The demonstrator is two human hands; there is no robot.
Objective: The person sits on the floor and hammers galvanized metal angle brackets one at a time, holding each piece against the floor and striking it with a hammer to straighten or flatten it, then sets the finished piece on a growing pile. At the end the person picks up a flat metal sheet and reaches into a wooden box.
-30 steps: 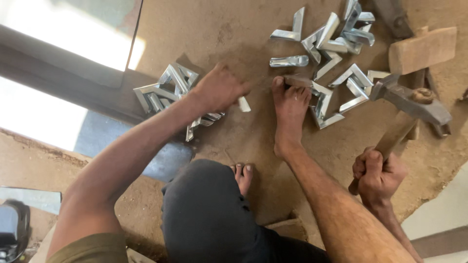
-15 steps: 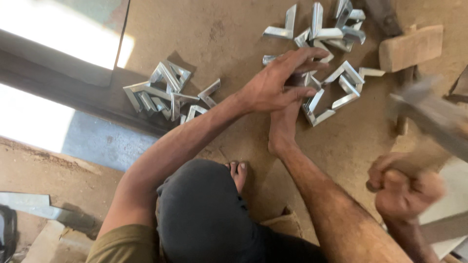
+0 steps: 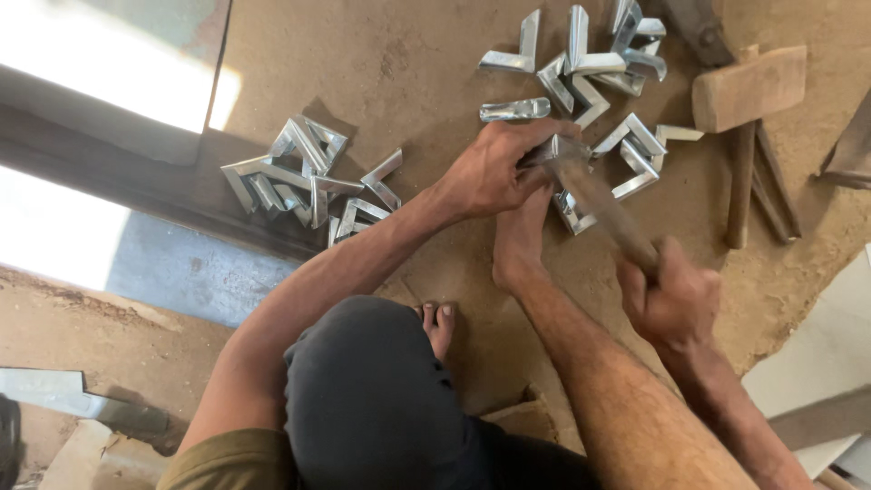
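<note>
Here your left hand is clamped on a bent, shiny metal bracket, pinning it to the dusty brown floor beside your bare foot. Your right hand is closed around a wooden hammer handle; its blurred head meets the bracket. Angular grey brackets lie in a left pile and a far pile. A wooden mallet rests near the right edge. The bracket's shape is mostly hidden under your fingers.
</note>
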